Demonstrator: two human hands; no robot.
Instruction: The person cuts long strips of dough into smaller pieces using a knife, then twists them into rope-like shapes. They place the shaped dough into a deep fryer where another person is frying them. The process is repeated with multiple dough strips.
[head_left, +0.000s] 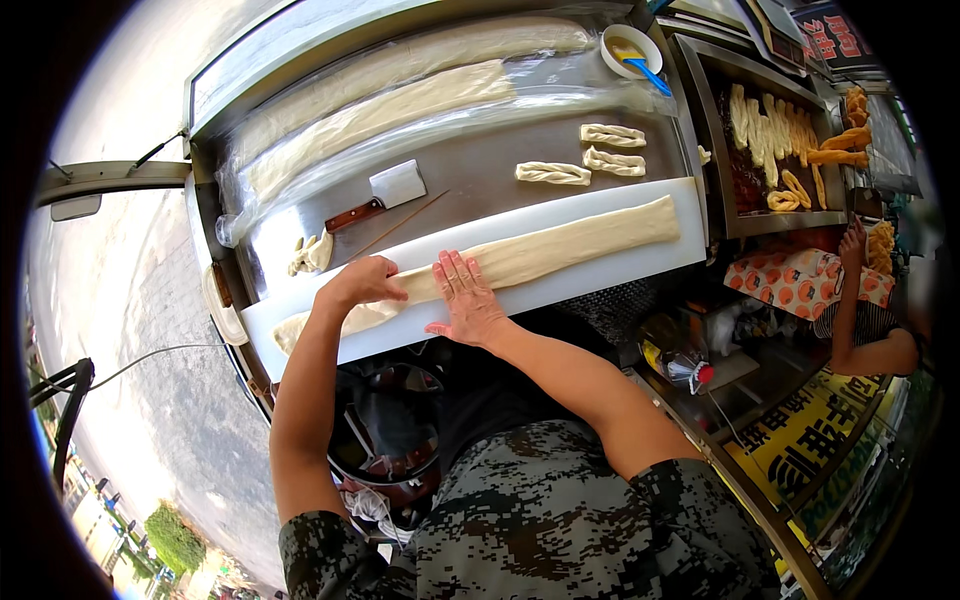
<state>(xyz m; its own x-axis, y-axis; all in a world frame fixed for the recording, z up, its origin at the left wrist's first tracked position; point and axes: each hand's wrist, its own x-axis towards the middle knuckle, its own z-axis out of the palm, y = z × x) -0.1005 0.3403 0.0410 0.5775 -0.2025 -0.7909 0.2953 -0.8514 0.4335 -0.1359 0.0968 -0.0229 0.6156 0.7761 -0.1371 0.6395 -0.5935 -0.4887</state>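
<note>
A long flat strip of pale dough (577, 244) lies along a white cutting board (517, 225) in front of me. My left hand (365, 282) is curled over the strip towards its left end, thumb and fingers gripping its edge; the palm side is hidden. Just to the right, my right hand (469, 300) rests flat on the dough with the palm down and the thumb spread. Beyond the board are a cleaver (379, 196) with a wooden handle, a thin wooden stick (401, 223) and a small dough scrap (311, 253).
Three twisted dough pieces (553, 173) sit on the metal worktop (480, 176). Plastic film covers two dough slabs (382, 120) behind. A white bowl (651, 46) holds a blue-handled brush. At right, dough sticks fry in an oil vat (784, 220), near another person's arm (847, 307).
</note>
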